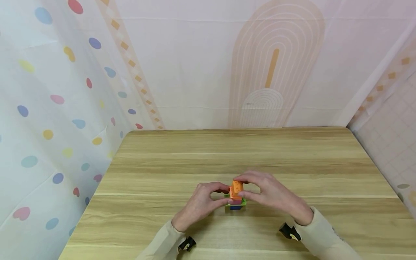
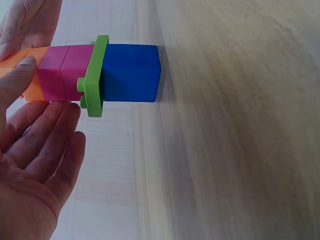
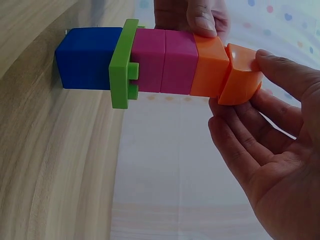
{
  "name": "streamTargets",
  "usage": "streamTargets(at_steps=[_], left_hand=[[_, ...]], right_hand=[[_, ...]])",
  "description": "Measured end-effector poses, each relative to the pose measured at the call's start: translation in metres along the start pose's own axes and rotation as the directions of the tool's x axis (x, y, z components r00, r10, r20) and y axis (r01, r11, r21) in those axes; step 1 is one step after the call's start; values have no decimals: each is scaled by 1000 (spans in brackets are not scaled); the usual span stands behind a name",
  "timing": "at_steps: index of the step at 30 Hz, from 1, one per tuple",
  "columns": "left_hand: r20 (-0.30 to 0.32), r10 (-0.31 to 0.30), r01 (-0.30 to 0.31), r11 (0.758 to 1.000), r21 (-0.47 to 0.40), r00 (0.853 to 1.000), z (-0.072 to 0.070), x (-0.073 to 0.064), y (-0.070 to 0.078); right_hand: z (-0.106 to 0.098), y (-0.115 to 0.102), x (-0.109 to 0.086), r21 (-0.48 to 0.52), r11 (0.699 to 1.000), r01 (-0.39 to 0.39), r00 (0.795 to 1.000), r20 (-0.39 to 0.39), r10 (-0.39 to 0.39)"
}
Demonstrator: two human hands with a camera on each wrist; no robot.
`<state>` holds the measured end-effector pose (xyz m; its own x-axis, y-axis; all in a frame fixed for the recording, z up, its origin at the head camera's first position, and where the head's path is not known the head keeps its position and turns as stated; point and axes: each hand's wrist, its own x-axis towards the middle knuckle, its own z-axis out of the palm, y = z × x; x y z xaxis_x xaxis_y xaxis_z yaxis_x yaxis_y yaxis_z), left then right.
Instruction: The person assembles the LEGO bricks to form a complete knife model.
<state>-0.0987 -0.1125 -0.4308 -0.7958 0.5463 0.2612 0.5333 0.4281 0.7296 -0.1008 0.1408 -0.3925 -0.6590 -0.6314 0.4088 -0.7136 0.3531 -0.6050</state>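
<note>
A tower of toy building bricks stands on the table between my hands. At its base is a blue brick (image 3: 87, 57), topped by a wider green plate (image 3: 119, 80) with studs showing. Two pink bricks (image 3: 172, 62) follow, then an orange brick (image 3: 210, 67). My left hand (image 1: 201, 202) pinches the tower at this orange brick, thumb on one side and fingers on the other. Between thumb and fingers, my right hand (image 1: 271, 189) holds a second orange brick (image 3: 243, 70) with a rounded side. That top brick sits slightly tilted against the one below, a thin wedge showing between them.
The wood-grain table (image 1: 156, 155) reaches back to a printed curtain (image 1: 195, 72). Another curtain with coloured dots (image 1: 39, 144) hangs along the left side. Black wrist straps (image 1: 289, 231) show at both light sleeves.
</note>
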Motion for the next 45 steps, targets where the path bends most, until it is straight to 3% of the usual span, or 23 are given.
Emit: streamTargets(at_steps=[14, 24, 30, 38, 45], left_hand=[[-2, 16, -16, 1000, 17, 1000, 1, 3, 1], [-9, 51, -51, 999, -3, 999, 0, 4, -1], [-11, 69, -69, 998, 2, 998, 1, 4, -2], [5, 66, -66, 998, -8, 998, 2, 4, 0], [-1, 58, -58, 998, -6, 998, 1, 4, -1]], right_hand=[[1, -3, 1, -16, 999, 32, 999, 3, -32], [1, -5, 3, -83, 995, 62, 998, 21, -61], [2, -4, 4, -183, 975, 125, 992, 39, -119], [7, 5, -1, -162, 963, 217, 974, -31, -225], [12, 9, -1, -155, 959, 236, 967, -55, -247]])
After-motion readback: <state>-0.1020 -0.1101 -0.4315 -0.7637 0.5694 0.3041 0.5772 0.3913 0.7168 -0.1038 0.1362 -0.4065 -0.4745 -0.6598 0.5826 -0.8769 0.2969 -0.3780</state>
